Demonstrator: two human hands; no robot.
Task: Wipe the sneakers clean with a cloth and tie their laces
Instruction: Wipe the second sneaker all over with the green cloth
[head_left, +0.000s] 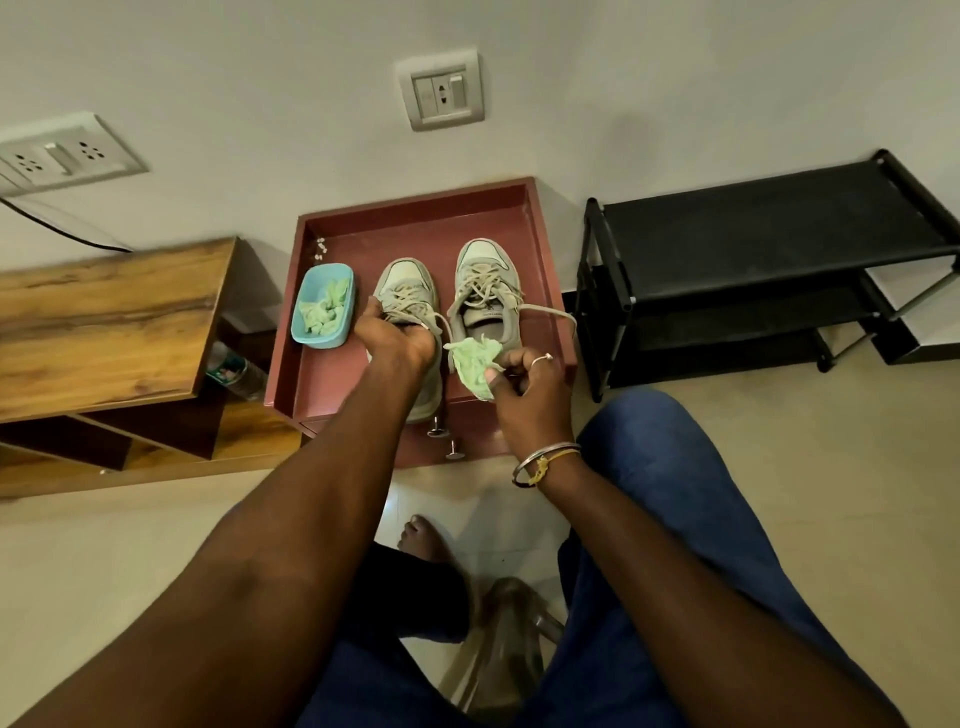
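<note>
Sneaker (406, 285) gripped at collar by left hand (397, 344), green cloth (470, 359) pinched by right hand (525, 385).

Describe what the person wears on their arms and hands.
Both forearms are sleeveless. The right hand has a silver ring on one finger; its wrist carries a silver bangle and a yellow thread band. The left hand shows nothing worn.

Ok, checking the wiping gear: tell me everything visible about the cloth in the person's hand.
The cloth is pale green, soft and fuzzy-looking, crumpled into a loose wad. The right hand pinches its lower edge between thumb and fingers. It sits at the heel of the right sneaker; whether it touches the shoe is unclear.
</note>
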